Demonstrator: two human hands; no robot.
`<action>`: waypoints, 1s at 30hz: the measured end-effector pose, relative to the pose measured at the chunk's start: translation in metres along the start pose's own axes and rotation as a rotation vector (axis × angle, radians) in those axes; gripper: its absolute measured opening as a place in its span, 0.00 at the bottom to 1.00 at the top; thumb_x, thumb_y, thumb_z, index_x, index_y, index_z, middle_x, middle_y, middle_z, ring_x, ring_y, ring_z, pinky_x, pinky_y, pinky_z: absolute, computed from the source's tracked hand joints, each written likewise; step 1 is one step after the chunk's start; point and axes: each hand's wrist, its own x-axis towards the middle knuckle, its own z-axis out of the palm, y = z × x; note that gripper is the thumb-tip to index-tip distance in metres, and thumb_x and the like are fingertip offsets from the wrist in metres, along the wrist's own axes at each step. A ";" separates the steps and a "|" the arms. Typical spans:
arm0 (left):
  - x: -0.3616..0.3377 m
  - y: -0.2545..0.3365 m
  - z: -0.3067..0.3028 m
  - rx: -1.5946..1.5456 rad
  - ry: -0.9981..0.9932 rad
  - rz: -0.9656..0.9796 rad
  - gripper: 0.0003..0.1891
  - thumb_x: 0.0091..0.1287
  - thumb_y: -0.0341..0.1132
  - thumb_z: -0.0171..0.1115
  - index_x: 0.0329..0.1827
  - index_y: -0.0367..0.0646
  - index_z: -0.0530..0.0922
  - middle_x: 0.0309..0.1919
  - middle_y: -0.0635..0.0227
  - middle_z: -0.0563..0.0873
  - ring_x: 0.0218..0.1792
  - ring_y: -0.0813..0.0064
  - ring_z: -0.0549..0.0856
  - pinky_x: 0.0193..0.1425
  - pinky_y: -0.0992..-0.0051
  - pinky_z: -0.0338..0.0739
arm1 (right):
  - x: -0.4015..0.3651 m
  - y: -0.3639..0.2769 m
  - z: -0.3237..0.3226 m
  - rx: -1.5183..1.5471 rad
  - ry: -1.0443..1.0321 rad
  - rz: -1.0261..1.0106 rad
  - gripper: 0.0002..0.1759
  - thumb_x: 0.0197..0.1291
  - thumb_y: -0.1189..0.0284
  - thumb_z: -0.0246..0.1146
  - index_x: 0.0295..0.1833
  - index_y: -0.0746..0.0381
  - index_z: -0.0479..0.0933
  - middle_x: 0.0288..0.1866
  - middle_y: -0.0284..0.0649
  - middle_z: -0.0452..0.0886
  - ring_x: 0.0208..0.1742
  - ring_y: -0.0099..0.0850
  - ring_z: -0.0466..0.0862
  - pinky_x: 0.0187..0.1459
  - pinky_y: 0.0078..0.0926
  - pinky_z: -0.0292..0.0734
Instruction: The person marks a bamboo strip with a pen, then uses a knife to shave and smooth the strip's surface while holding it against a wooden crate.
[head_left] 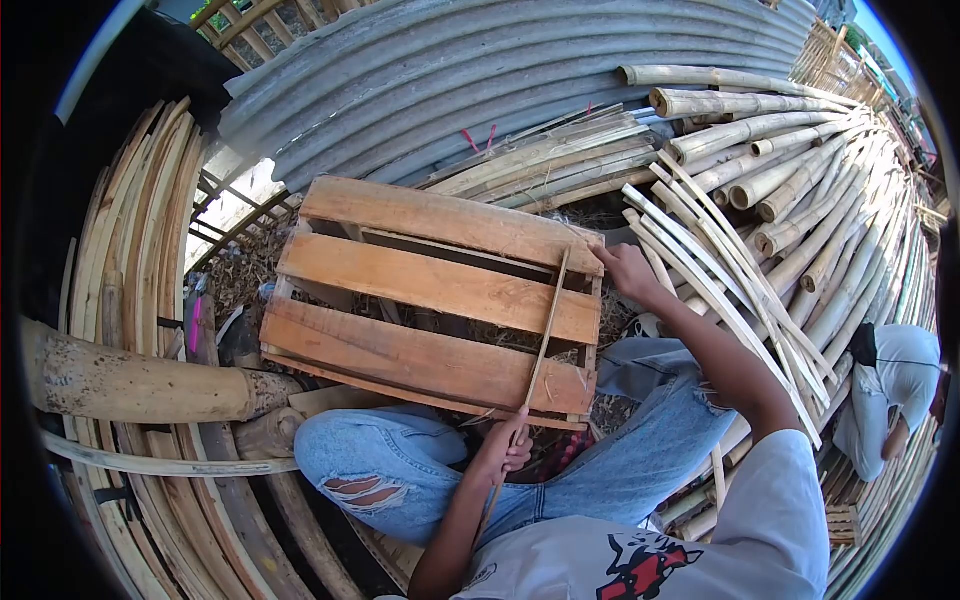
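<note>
Presently seated, with one wooden crate (430, 290) set flat in front and its near edge against two knees in torn blue jeans (400, 470). Counted three broad slats across the crate's upper face, plus one thinner batten between the far slat and the middle one.

Found one thin bamboo strip (545, 335) lying slantwise over all three slats, from the crate's far right corner down toward the lap. Logged left hand (505, 450) closed in a fist around the strip's lower part, just past the crate's near edge, with a short tail of strip showing below the fist. Logged right hand (628, 272) curled at the far right corner, just beside the strip's upper end; cannot tell whether pinching the strip, gripping the crate, or merely resting there.

Surroundings, counted where possible:
- One corrugated metal sheet (500, 80) behind the crate, bearing two small pink marks.
- One thick bamboo log (140, 385) lying crosswise at left, near the left knee.
- One stack of curved split bamboo (130, 230) at far left; pieces too many to count.
- Round bamboo poles (800, 180) piled at right, well over ten, cut ends facing the crate.
- Pale split slats (720, 290) fanned beneath the right forearm; number uncertain.
- One other person (895, 385) in a light shirt, bent over at the right edge, well apart.
</note>
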 end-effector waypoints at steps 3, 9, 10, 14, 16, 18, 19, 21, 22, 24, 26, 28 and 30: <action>-0.001 0.007 -0.005 -0.091 -0.107 -0.085 0.28 0.70 0.60 0.45 0.17 0.50 0.60 0.08 0.82 0.56 0.07 0.90 0.53 0.08 0.87 0.46 | -0.006 -0.015 0.003 0.099 -0.158 0.044 0.28 0.68 0.51 0.44 0.32 0.59 0.81 0.21 0.52 0.77 0.30 0.50 0.82 0.31 0.45 0.75; 0.002 0.006 -0.010 -0.126 -0.176 -0.110 0.29 0.71 0.60 0.43 0.16 0.50 0.60 0.08 0.83 0.56 0.07 0.90 0.53 0.08 0.88 0.47 | 0.004 -0.024 -0.003 0.039 -0.237 0.074 0.34 0.65 0.44 0.45 0.29 0.63 0.81 0.23 0.53 0.79 0.31 0.50 0.82 0.35 0.45 0.76; 0.002 0.006 -0.009 -0.118 -0.159 -0.110 0.29 0.71 0.60 0.42 0.16 0.50 0.60 0.08 0.83 0.56 0.07 0.90 0.53 0.08 0.88 0.47 | -0.004 -0.031 0.003 0.033 -0.251 0.039 0.34 0.65 0.44 0.45 0.29 0.62 0.81 0.22 0.52 0.79 0.31 0.49 0.82 0.35 0.45 0.76; 0.001 0.008 -0.009 -0.108 -0.138 -0.116 0.29 0.71 0.61 0.42 0.16 0.50 0.60 0.08 0.82 0.56 0.07 0.90 0.53 0.08 0.87 0.47 | 0.002 -0.025 -0.001 0.065 -0.247 0.045 0.35 0.65 0.43 0.44 0.29 0.62 0.81 0.22 0.51 0.79 0.30 0.50 0.82 0.33 0.46 0.76; 0.001 0.009 -0.010 -0.097 -0.149 -0.113 0.29 0.71 0.61 0.42 0.17 0.50 0.60 0.08 0.82 0.56 0.07 0.90 0.53 0.08 0.87 0.47 | 0.007 -0.023 -0.002 0.063 -0.253 0.149 0.36 0.64 0.42 0.45 0.28 0.64 0.80 0.23 0.51 0.79 0.31 0.51 0.82 0.34 0.45 0.77; 0.002 0.010 -0.009 -0.091 -0.152 -0.110 0.29 0.71 0.61 0.42 0.17 0.50 0.60 0.08 0.82 0.56 0.07 0.90 0.53 0.08 0.87 0.47 | -0.007 -0.031 0.011 0.036 -0.200 0.065 0.36 0.64 0.41 0.44 0.26 0.62 0.80 0.22 0.51 0.79 0.29 0.49 0.82 0.30 0.46 0.76; 0.002 0.010 -0.008 -0.084 -0.135 -0.097 0.29 0.71 0.61 0.42 0.17 0.50 0.60 0.08 0.82 0.56 0.07 0.90 0.53 0.08 0.87 0.46 | -0.011 -0.033 0.014 0.050 -0.199 0.037 0.36 0.64 0.41 0.44 0.25 0.62 0.79 0.23 0.51 0.79 0.29 0.49 0.82 0.30 0.46 0.76; 0.000 0.006 -0.008 -0.070 -0.120 -0.092 0.29 0.70 0.61 0.42 0.17 0.50 0.61 0.08 0.82 0.56 0.07 0.90 0.53 0.08 0.87 0.46 | 0.007 -0.014 -0.001 0.008 -0.153 0.005 0.37 0.64 0.41 0.45 0.26 0.65 0.79 0.26 0.53 0.80 0.33 0.52 0.82 0.35 0.46 0.76; 0.001 0.006 -0.009 -0.072 -0.124 -0.090 0.29 0.70 0.61 0.43 0.17 0.50 0.60 0.08 0.82 0.56 0.07 0.90 0.53 0.08 0.87 0.46 | 0.014 -0.014 -0.003 -0.056 -0.229 0.118 0.36 0.64 0.42 0.45 0.29 0.65 0.79 0.28 0.54 0.81 0.35 0.50 0.82 0.36 0.45 0.77; 0.002 0.008 -0.007 -0.060 -0.104 -0.085 0.29 0.70 0.61 0.43 0.17 0.50 0.60 0.08 0.82 0.56 0.07 0.90 0.52 0.08 0.87 0.46 | 0.001 -0.029 0.007 -0.017 -0.200 0.052 0.35 0.64 0.42 0.45 0.28 0.64 0.79 0.27 0.53 0.80 0.34 0.50 0.83 0.34 0.45 0.77; 0.005 0.007 -0.008 -0.064 -0.103 -0.074 0.29 0.70 0.61 0.44 0.17 0.50 0.60 0.08 0.82 0.56 0.07 0.90 0.53 0.08 0.86 0.46 | -0.007 -0.032 0.018 0.044 -0.157 0.004 0.35 0.64 0.43 0.45 0.25 0.63 0.79 0.24 0.52 0.80 0.31 0.49 0.83 0.31 0.45 0.77; 0.002 0.006 -0.007 -0.048 -0.090 -0.060 0.29 0.70 0.61 0.45 0.17 0.50 0.61 0.08 0.81 0.56 0.07 0.90 0.53 0.08 0.87 0.46 | 0.008 -0.011 0.013 0.011 -0.121 0.070 0.36 0.64 0.42 0.45 0.24 0.63 0.79 0.24 0.53 0.80 0.31 0.50 0.82 0.33 0.46 0.77; 0.003 0.005 -0.003 -0.018 -0.059 -0.037 0.28 0.70 0.61 0.45 0.17 0.50 0.60 0.08 0.81 0.56 0.07 0.89 0.53 0.08 0.87 0.46 | 0.016 0.000 0.004 0.014 -0.125 0.153 0.36 0.64 0.42 0.45 0.25 0.63 0.80 0.25 0.53 0.80 0.32 0.51 0.82 0.35 0.46 0.77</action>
